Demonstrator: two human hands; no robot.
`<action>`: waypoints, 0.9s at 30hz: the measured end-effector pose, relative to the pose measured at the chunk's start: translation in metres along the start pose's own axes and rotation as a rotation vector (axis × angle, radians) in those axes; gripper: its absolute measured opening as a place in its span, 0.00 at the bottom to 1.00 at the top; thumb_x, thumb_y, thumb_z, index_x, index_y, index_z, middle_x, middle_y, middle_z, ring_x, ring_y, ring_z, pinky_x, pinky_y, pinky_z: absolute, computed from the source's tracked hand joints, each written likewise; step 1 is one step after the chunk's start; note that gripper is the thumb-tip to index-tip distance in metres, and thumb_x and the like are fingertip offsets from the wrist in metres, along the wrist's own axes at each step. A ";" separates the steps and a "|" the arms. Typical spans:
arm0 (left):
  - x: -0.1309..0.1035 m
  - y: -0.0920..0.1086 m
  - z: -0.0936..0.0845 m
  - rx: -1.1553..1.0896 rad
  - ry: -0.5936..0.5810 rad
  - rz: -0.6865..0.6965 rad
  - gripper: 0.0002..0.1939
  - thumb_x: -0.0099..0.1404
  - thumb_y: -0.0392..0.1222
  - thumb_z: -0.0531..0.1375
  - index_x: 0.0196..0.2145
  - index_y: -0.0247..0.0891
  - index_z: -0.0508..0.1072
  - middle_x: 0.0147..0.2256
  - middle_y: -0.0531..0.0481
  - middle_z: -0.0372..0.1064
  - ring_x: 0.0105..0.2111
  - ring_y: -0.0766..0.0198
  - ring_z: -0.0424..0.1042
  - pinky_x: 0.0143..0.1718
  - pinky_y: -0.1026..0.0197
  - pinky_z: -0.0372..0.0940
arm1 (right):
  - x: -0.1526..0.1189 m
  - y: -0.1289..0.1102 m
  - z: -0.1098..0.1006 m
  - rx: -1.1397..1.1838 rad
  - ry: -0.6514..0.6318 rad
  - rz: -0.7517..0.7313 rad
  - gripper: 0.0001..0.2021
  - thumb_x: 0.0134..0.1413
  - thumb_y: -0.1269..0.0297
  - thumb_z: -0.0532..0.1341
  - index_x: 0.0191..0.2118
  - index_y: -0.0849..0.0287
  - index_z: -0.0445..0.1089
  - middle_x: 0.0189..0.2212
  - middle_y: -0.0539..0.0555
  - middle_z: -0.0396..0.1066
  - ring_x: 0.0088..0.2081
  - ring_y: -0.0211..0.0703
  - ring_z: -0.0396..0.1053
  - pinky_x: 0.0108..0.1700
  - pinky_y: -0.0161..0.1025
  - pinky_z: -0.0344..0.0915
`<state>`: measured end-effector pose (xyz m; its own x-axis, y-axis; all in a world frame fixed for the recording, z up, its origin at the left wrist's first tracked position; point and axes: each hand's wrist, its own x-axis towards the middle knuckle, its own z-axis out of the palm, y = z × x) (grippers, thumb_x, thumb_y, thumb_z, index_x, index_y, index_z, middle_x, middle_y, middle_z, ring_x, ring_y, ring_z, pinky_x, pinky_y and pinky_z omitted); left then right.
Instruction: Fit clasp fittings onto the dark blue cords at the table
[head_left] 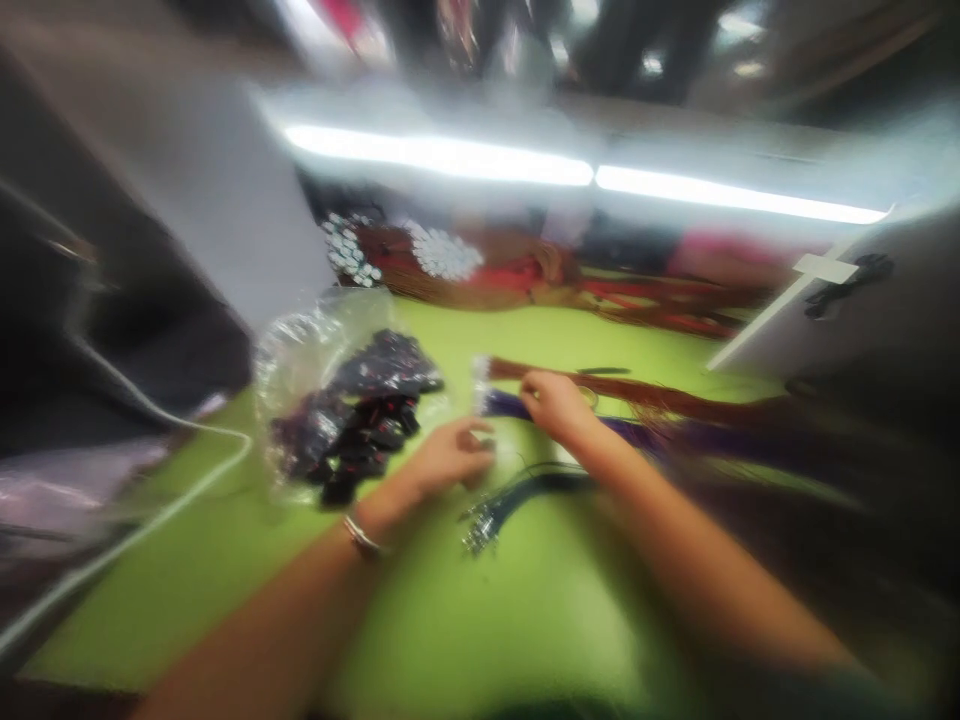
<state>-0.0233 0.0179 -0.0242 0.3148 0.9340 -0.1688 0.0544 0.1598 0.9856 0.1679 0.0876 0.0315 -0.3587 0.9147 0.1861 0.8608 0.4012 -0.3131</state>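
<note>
My left hand (455, 453) is over the green table, just right of the black plastic parts (371, 430). Its curled fingers stand apart from the thumb, with nothing visible between them. My right hand (559, 403) has its fingertips pinched together at the purple wire bundle (510, 405) and just below the brown wire bundle (514, 369). What is in that pinch, if anything, is blurred. White ends (481, 375) cap these bundles on the left. Nearer to me lies a dark wire bundle (536, 487) with shiny metal terminals (480, 528).
A clear plastic bag (281, 350) spills the black parts onto the green table (450, 640). More brown wire bundles (495, 285) with white ends lie along the back, under a bright tube light (442, 153). A white cord (187, 490) crosses the left side. Grey panels flank the table.
</note>
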 end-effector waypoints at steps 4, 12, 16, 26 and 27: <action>-0.003 0.005 0.007 -0.027 0.112 0.058 0.44 0.53 0.39 0.65 0.63 0.41 0.48 0.24 0.57 0.64 0.19 0.69 0.66 0.20 0.65 0.63 | -0.017 -0.006 -0.005 0.070 -0.016 -0.069 0.08 0.52 0.69 0.54 0.29 0.59 0.70 0.28 0.52 0.72 0.29 0.38 0.64 0.32 0.33 0.54; -0.008 0.012 0.018 0.004 0.044 0.133 0.43 0.54 0.39 0.64 0.63 0.40 0.49 0.24 0.56 0.66 0.20 0.70 0.65 0.22 0.66 0.62 | -0.026 -0.029 0.008 0.234 -0.011 -0.089 0.08 0.52 0.70 0.55 0.30 0.59 0.71 0.28 0.51 0.72 0.29 0.37 0.64 0.32 0.32 0.54; -0.006 0.011 0.015 0.000 0.079 0.116 0.29 0.54 0.42 0.64 0.53 0.36 0.65 0.27 0.51 0.70 0.23 0.67 0.68 0.26 0.64 0.64 | -0.031 -0.035 0.008 0.222 0.045 -0.083 0.10 0.54 0.67 0.53 0.28 0.58 0.71 0.29 0.52 0.73 0.30 0.37 0.65 0.33 0.32 0.54; -0.004 0.004 0.010 -0.177 0.095 0.011 0.25 0.54 0.44 0.65 0.48 0.34 0.69 0.35 0.44 0.73 0.30 0.63 0.73 0.37 0.57 0.67 | -0.051 -0.013 0.015 0.410 -0.089 0.048 0.09 0.46 0.69 0.54 0.21 0.60 0.68 0.19 0.49 0.67 0.23 0.34 0.59 0.27 0.31 0.53; -0.005 0.004 0.010 -0.175 0.097 0.009 0.25 0.54 0.44 0.65 0.49 0.34 0.69 0.35 0.44 0.73 0.31 0.62 0.73 0.37 0.57 0.68 | -0.051 -0.013 0.016 0.423 -0.095 0.048 0.09 0.45 0.69 0.54 0.20 0.61 0.68 0.19 0.49 0.66 0.23 0.34 0.59 0.27 0.31 0.53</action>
<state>-0.0152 0.0107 -0.0194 0.2215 0.9606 -0.1676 -0.1164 0.1967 0.9735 0.1689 0.0364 0.0115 -0.3708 0.9251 0.0814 0.6609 0.3245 -0.6767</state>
